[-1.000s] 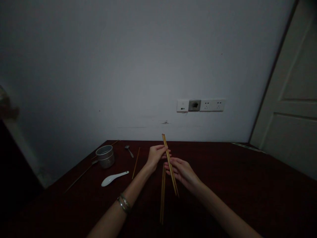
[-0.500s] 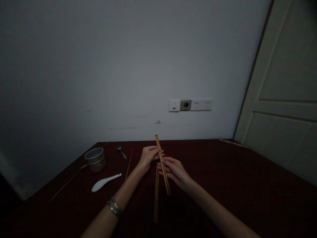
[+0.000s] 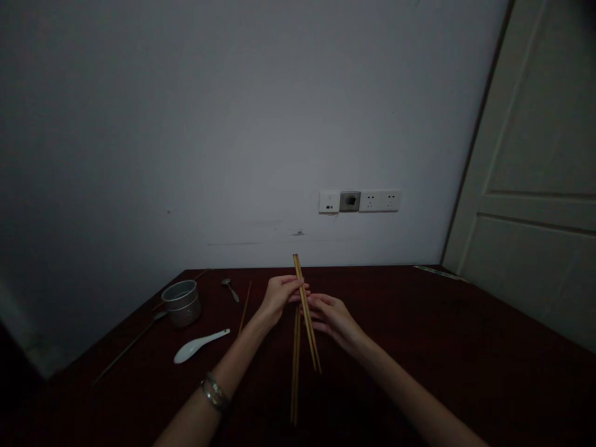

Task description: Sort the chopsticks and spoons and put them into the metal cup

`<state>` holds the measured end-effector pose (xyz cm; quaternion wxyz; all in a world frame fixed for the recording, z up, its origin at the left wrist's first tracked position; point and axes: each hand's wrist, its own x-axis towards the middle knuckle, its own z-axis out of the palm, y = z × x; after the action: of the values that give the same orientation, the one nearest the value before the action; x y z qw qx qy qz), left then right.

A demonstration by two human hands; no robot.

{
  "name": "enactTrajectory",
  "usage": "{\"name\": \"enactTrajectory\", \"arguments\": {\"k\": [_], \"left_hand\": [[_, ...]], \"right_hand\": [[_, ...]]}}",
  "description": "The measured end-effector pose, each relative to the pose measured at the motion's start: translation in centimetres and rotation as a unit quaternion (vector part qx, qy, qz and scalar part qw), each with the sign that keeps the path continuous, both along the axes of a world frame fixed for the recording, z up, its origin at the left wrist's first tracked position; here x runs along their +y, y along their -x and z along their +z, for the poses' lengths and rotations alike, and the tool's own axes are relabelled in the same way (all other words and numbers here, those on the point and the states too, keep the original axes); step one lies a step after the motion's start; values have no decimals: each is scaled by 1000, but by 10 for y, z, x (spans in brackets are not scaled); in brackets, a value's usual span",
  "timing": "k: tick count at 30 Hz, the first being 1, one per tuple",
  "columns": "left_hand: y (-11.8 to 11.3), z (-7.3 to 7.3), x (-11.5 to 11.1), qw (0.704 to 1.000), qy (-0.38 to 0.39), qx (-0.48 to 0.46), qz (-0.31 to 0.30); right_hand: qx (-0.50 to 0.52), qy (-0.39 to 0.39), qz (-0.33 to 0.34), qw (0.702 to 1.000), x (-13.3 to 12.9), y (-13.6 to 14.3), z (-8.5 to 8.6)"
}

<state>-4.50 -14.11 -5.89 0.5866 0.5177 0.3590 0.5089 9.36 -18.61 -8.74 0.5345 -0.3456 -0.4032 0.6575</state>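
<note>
A pair of light wooden chopsticks point(image 3: 311, 338) slants up from the table's middle, its two sticks nearly side by side. My left hand point(image 3: 280, 297) is closed round their upper part, thumb on top. Lower down, my right hand point(image 3: 334, 316) pinches the same chopsticks from the right, its fingers partly behind them. Beneath both hands, a second pair of chopsticks point(image 3: 295, 379) points toward me, its far end hidden by the fingers. A thin single chopstick point(image 3: 245, 307) lies just left of my left forearm, which wears a metal bracelet.
To the left are a white soup spoon point(image 3: 198, 346), a small metal spoon point(image 3: 230, 289), a grey metal cup point(image 3: 182, 304) and a long-handled utensil point(image 3: 128, 349) beside it. A flat strip point(image 3: 440, 273) lies at the back right of the dark red table point(image 3: 419, 329). A wall with sockets point(image 3: 358, 201) stands behind.
The whole scene sits slightly lower in the picture. Both hands keep their hold on the chopsticks; the right fingers have shifted a little, and the lower ends of the held sticks look slightly further apart.
</note>
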Motion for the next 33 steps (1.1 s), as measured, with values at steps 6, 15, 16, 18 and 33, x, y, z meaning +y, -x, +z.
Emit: {"name": "enactTrajectory", "arguments": {"k": [6,15,16,18,33], "left_hand": [[-3,4,-6,999,7,20,-39],[-12,3,-17,994,16,45,-99],[-12,3,-17,993,20,47,-106],[-12,2,-18,991,28,54,-122],[22,-16,14,977,79,160,-118]], "right_hand": [[-24,-5,-98,995,23,-32,6],[-79,-14,-91,993,32,-29,33],[-83,-20,-86,993,33,-27,34],[-95,-35,-77,992,37,-24,33],[-252,31,-84,964,67,-17,-8]]}}
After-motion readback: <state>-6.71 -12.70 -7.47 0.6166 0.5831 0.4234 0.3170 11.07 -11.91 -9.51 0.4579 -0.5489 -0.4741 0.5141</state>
